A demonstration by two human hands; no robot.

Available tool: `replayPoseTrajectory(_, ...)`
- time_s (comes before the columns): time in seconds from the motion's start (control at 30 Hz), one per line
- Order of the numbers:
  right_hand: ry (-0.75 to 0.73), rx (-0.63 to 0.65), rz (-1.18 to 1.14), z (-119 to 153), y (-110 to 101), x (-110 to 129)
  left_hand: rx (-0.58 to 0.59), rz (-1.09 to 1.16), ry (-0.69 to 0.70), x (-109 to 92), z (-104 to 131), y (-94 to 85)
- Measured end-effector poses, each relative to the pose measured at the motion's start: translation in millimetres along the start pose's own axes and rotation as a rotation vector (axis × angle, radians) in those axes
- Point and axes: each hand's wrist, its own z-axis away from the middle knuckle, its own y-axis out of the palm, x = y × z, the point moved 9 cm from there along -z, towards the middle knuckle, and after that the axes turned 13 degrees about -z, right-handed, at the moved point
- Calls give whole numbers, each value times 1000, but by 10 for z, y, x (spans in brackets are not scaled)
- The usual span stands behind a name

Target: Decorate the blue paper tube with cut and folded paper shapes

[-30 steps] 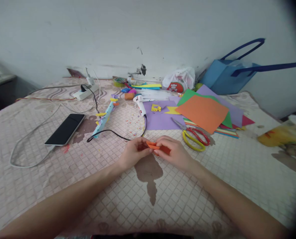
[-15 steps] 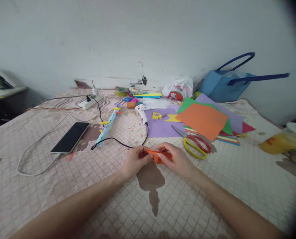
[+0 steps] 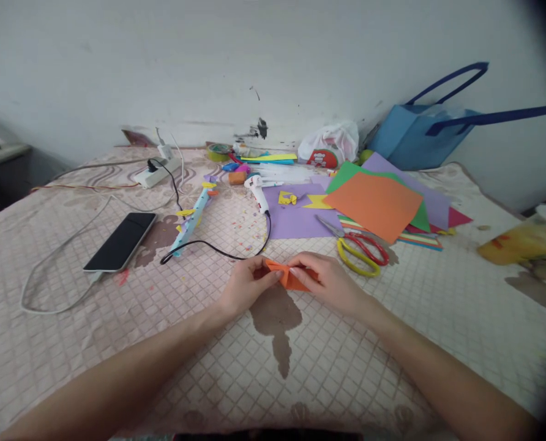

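A small folded piece of orange paper (image 3: 292, 280) is held between both hands, low over the patterned tablecloth (image 3: 236, 373). My left hand (image 3: 250, 283) pinches its left end, thumb in front and fingers behind. On the other side, my right hand (image 3: 325, 283) grips the right part, with its thumb and fingertips near the paper's middle. The thumbs are close together but apart. Part of the paper is hidden behind the fingers. Just beyond my right hand lie scissors (image 3: 359, 256) with red and yellow handles.
A white glue gun (image 3: 258, 195) with a black cord lies on purple paper (image 3: 295, 223). Coloured sheets (image 3: 376, 205) are piled at right, near a blue bag (image 3: 420, 138) and a cup (image 3: 525, 242). At left are a phone (image 3: 120, 242), power strip (image 3: 158, 173) and decorated blue strip (image 3: 191, 225).
The view has tilted slightly down and shifted, so objects sit higher in it. My right thumb has moved closer to my left thumb, and the orange paper's front looks more closed and flatter.
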Motion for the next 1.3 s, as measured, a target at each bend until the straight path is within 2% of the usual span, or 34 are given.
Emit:
replayPoseTrajectory(0.27, 11, 2, 18, -1, -16, -9, 2, -8, -28, 41, 7, 5)
replayPoseTrajectory(0.67, 60, 0, -96, 9, 19, -12, -10, 36, -54, 5, 37, 28)
replayPoseTrajectory(0.83, 19, -15, -75, 6, 9, 6, 5, 18, -45, 25, 27, 46)
replayPoseTrajectory(1.07, 47, -17, -18, 6, -5, -8, 30, 71, -10, -67, 48, 53)
replayPoseTrajectory(1.3, 41, -24, -52, 16, -22, -5, -21, 77, -46, -74, 64, 13)
